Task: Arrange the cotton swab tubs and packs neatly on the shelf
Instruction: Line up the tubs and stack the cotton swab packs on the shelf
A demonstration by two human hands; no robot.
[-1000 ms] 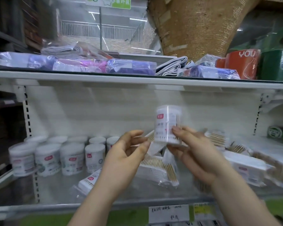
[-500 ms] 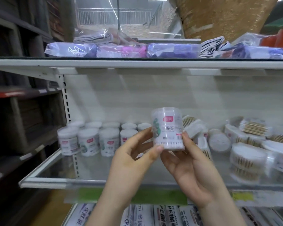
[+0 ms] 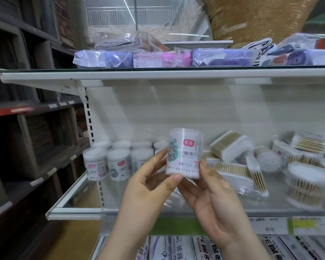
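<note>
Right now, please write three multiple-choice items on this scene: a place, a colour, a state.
1. Where on the middle shelf do the upright cotton swab tubs stand?
A) right end
B) left end
C) front centre

2. What colour is the logo on the held tub?
A) blue
B) yellow
C) red

3. How is the held tub?
A) upright in both hands
B) lying on the shelf
C) upside down

Answers:
1 B: their rows stand at the left end.
2 C: the patch is red.
3 A: the left hand and right hand grip its lower part.

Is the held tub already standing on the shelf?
No, the left hand and right hand hold the tub up, clear of the shelf.
</note>
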